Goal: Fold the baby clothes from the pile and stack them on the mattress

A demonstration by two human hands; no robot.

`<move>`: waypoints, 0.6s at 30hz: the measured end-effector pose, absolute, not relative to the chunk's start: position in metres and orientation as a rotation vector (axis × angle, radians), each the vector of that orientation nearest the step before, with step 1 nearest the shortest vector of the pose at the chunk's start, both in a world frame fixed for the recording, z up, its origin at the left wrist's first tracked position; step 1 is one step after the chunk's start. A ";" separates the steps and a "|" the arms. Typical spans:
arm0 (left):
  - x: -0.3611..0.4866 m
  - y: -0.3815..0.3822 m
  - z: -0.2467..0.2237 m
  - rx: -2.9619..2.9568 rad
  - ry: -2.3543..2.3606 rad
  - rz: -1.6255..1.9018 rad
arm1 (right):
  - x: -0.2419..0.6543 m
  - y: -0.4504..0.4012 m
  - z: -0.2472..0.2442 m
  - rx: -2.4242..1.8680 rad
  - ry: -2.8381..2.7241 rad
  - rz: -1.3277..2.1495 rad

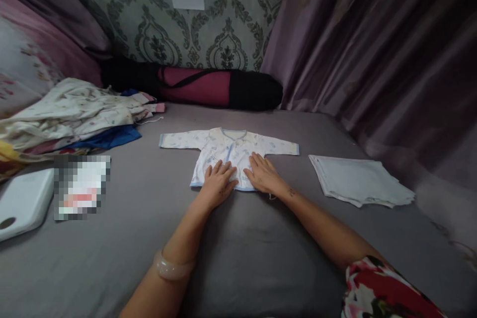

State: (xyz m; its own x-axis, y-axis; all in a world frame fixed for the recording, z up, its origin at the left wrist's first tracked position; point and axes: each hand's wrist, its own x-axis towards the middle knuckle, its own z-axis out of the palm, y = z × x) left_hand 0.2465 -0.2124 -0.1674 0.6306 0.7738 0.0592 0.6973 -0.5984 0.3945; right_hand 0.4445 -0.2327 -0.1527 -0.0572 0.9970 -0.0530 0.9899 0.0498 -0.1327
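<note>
Red floral sleeve (387, 290) fills the lower right corner, and a pale bangle (173, 267) circles the left forearm (188, 238). The left hand (219, 183) and the right hand (264, 174) press palm down, fingers open and slightly apart, on the lower front of a small white shirt (223, 148) with blue edging, which lies flat mid-view on the grey sheet (149, 208), its sleeves stretched sideways. Folded pale cloths (357, 179) lie to the right; a clothes heap (74, 114) and a white case (26, 203) to the left; a black-and-maroon bag (201, 87) behind
</note>
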 end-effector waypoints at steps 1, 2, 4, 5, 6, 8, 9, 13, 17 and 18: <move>0.247 -0.212 -0.166 2.520 1.180 0.335 | 0.447 -0.222 -0.145 -2.113 -2.251 0.219; 0.247 -0.211 -0.165 2.521 1.184 0.347 | 0.448 -0.208 -0.136 -2.100 -2.256 0.240; 0.248 -0.211 -0.164 2.529 1.194 0.368 | 0.449 -0.176 -0.120 -2.009 -2.261 0.254; 0.249 -0.211 -0.164 2.536 1.197 0.376 | 0.448 -0.159 -0.113 -1.957 -2.269 0.252; 0.249 -0.211 -0.163 2.544 1.197 0.381 | 0.447 -0.142 -0.109 -1.917 -2.287 0.260; 0.250 -0.212 -0.162 2.554 1.193 0.371 | 0.443 -0.114 -0.105 -1.864 -2.356 0.312; 0.250 -0.213 -0.162 2.554 1.191 0.356 | 0.441 -0.103 -0.104 -1.868 -2.404 0.353; 0.250 -0.214 -0.157 2.537 1.185 0.312 | 0.435 -0.079 -0.103 -1.995 -2.559 0.495; 0.250 -0.212 -0.154 2.503 1.178 0.326 | 0.439 -0.073 -0.092 -2.062 -2.614 0.734; 0.250 -0.212 -0.153 2.494 1.178 0.330 | 0.441 -0.073 -0.088 -2.057 -2.601 0.826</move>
State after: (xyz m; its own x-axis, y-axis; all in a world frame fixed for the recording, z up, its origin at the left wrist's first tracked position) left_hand 0.2497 -0.2119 -0.1534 0.6246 0.7790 0.0554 0.6944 -0.5864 0.4170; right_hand 0.4411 -0.0734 -0.0881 -0.2512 0.8333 -0.4925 0.9648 0.1743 -0.1971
